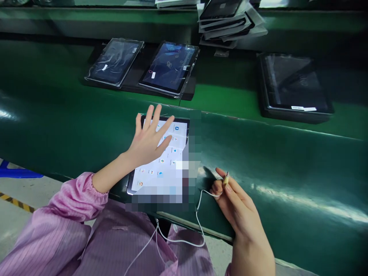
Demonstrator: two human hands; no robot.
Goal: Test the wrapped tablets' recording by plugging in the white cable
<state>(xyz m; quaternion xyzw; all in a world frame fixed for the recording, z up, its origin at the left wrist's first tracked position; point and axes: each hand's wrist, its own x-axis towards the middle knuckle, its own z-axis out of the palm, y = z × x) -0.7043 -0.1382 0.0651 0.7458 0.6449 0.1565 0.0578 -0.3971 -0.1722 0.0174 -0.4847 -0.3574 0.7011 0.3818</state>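
Note:
A lit tablet [158,168] lies on the green work surface in front of me, its white screen showing rows of app icons. Over its upper left part is my left hand [151,134], fingers spread; I cannot tell whether a fingertip touches the glass. To the right of the tablet, my right hand [234,199] pinches an earphone plug [226,179] between thumb and finger, its metal tip pointing up. From the plug a white earphone cord [199,214] loops down past the table edge to my clothing. Pixelated blocks hide the tablet's right and lower edges.
Two film-wrapped tablets [115,63] [169,69] rest on a dark base farther back. At the right sits a stack of dark tablets [296,86]. A leaning pile of wrapped tablets [230,25] is at the back. A blue plastic piece [20,172] shows at the left, near the floor.

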